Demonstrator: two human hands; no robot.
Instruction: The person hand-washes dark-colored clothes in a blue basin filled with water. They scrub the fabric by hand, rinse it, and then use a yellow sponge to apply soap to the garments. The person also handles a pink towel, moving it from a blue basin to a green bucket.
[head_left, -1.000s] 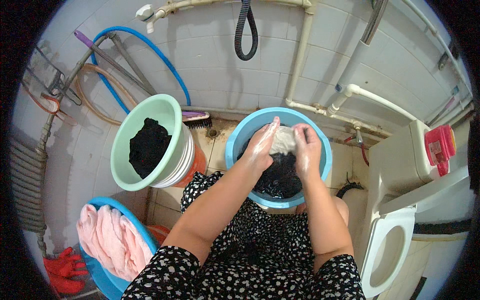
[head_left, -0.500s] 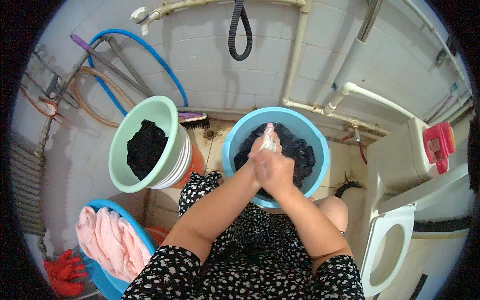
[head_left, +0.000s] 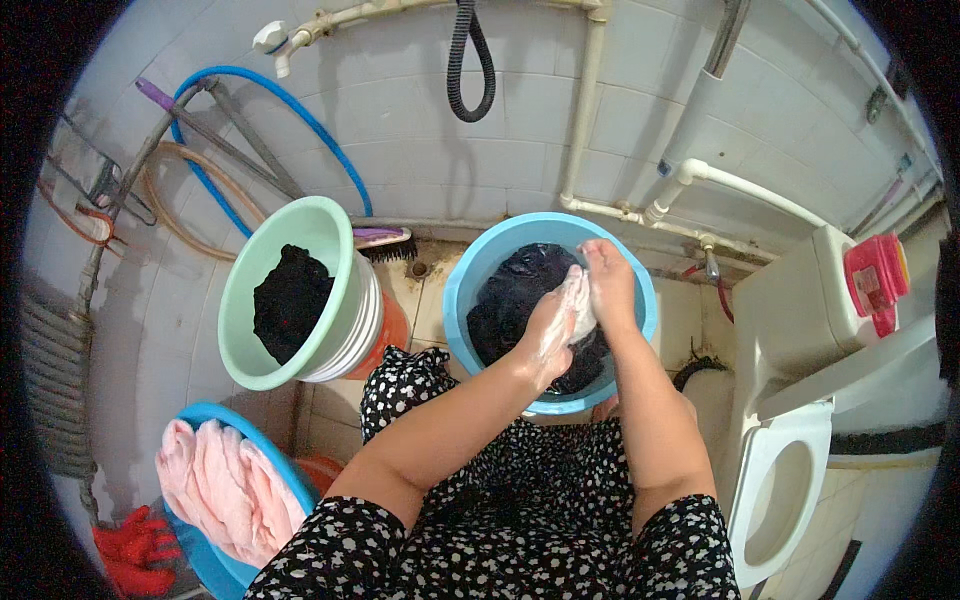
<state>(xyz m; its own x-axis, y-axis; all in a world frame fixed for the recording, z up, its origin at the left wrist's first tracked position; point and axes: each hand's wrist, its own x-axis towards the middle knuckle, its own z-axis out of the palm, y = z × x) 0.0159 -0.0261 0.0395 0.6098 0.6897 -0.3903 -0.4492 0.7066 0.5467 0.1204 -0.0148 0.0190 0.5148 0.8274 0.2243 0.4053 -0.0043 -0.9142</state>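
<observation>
Above the light blue basin (head_left: 466, 330), my left hand (head_left: 545, 328) is turned palm inward, its fingers stretched up and the thumb apart. White suds (head_left: 577, 305) coat its palm and fingers and run toward the wrist. My right hand (head_left: 612, 285) is beside it on the right, fingers extended, its fingertips close to the soapy left fingers. Whether a small piece of soap lies among the suds cannot be made out. Below both hands, wet black clothes (head_left: 505, 300) lie in the basin.
On the left, a green basin (head_left: 232, 335) holding black cloth (head_left: 292, 303) rests tilted on a bucket (head_left: 365, 320). A blue tub (head_left: 215, 570) with a pink towel (head_left: 225, 485) is nearer. Red gloves (head_left: 135, 550) hang beside it. A toilet (head_left: 785, 430) stands right; a brush (head_left: 385, 240) lies by the wall.
My hands were clasped, the right over the left. They have come apart, the right moving up and right, the left lower and turned so its sudsy palm shows.
</observation>
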